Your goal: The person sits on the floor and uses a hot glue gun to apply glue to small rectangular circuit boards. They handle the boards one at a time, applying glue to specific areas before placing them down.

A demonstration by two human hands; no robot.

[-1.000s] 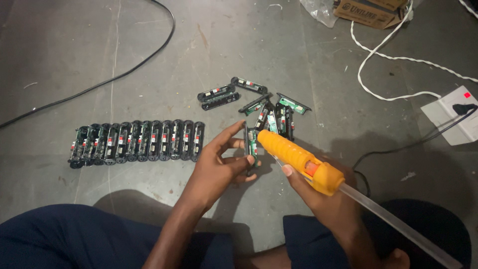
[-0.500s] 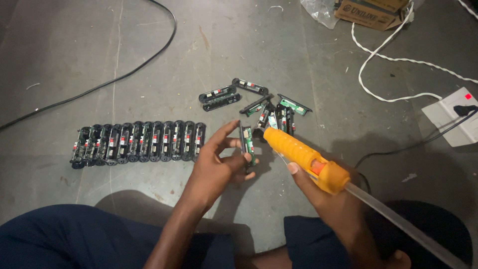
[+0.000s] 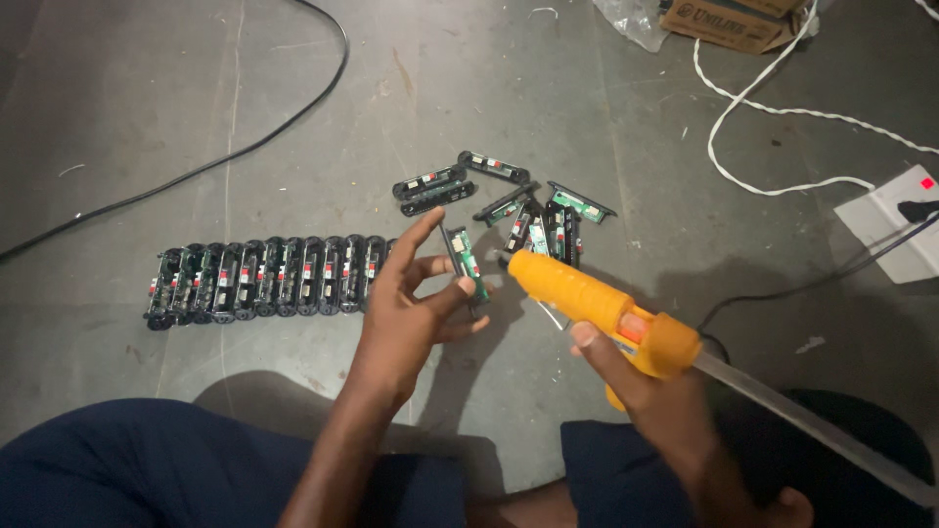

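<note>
Two bare hands are seen: a small green circuit board in a black frame (image 3: 468, 262) is pinched by the left hand (image 3: 409, 311), while the right hand (image 3: 636, 386) is closed around an orange glue gun (image 3: 597, 305), nozzle just beside the board. Similar boards are lined in a row (image 3: 264, 279) and piled loosely (image 3: 509, 200) on the grey concrete floor (image 3: 489, 88).

1. One orange glue gun (image 3: 597, 298), with one clear glue stick (image 3: 812, 425) in its back.
2. One small circuit module (image 3: 467, 262) held up.
3. Roughly eleven modules in the floor row (image 3: 264, 279).
4. About seven modules in the loose pile (image 3: 509, 196).
5. Two hands: left (image 3: 411, 313), right (image 3: 636, 391).
</note>
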